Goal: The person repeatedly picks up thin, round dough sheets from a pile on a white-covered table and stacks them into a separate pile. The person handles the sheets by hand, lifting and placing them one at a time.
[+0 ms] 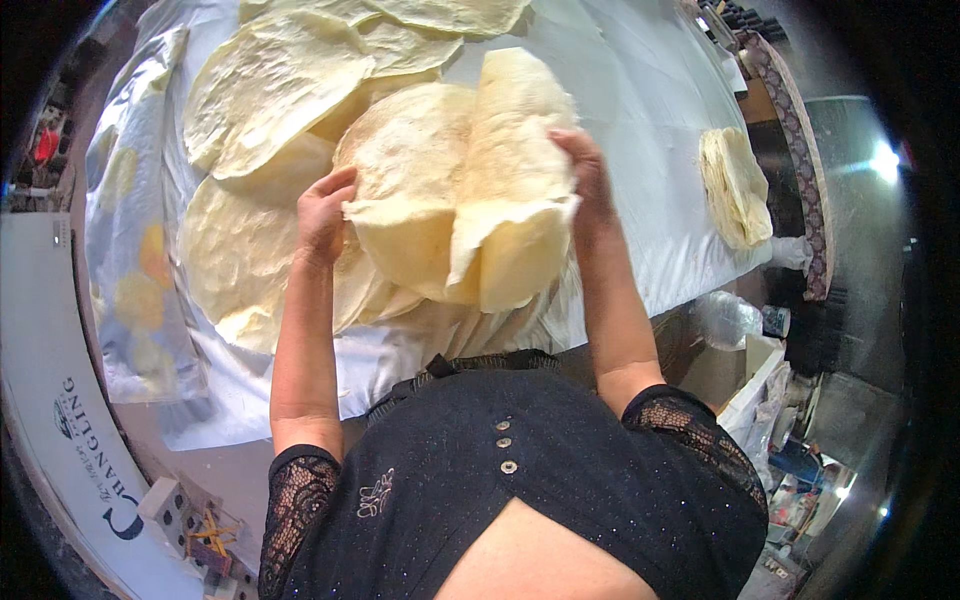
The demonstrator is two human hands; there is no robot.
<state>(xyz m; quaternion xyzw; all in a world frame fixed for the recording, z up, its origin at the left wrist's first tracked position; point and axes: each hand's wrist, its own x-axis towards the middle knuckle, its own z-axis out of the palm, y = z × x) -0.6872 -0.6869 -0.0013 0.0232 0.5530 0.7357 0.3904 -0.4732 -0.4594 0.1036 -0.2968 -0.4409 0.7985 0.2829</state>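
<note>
Between my two hands I hold a large, thin, pale-yellow flatbread sheet [412, 142] up off the table, its near part bent downward. My left hand [326, 214] pinches the sheet's left edge. At the opposite edge, my right hand [589, 176] grips where the right side is folded over into a long flap [517, 120]. Under and left of the held sheet, more round flatbreads [247, 232] overlap on a white plastic sheet [637, 150]. Another wrinkled flatbread [277, 90] lies on top at the upper left.
A folded stack of flatbreads [735, 187] sits by the plastic's right edge. Beyond it curves a patterned strip [795, 150]. A clear plastic bottle [727, 321] lies at the lower right. A printed white panel [60, 315] and hollow bricks [169, 506] are on the left.
</note>
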